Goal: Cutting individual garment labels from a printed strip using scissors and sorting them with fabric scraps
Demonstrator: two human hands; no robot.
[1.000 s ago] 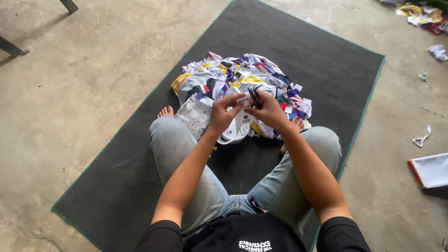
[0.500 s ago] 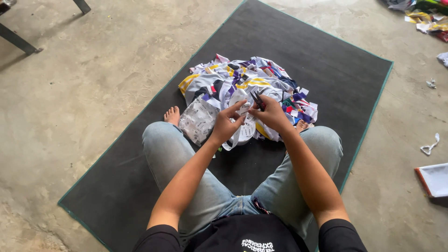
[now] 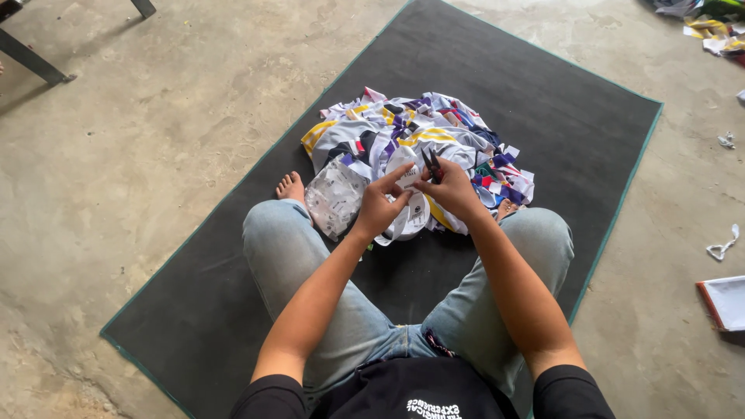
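Observation:
I sit cross-legged on a dark mat [image 3: 543, 101] with a heap of white, purple and yellow garments [image 3: 403, 136] in front of my knees. My right hand [image 3: 452, 192] grips small black snips [image 3: 431, 164], blades pointing up and away. My left hand [image 3: 382, 203] pinches a white piece of the garment fabric [image 3: 410, 211] just beside the snips, and the fabric hangs down between both hands. A clear bag of white tags [image 3: 335, 198] lies to the left of my left hand.
Bare concrete floor surrounds the mat. Dark metal furniture legs [image 3: 35, 62] stand at the top left. A white flat box [image 3: 725, 301] lies at the right edge, a fabric scrap [image 3: 723, 244] above it, and more coloured cloth [image 3: 710, 23] at the top right.
Both hands stay together over the heap, still holding the snips and the white fabric. The view has shifted slightly; the hands sit a little lower in frame.

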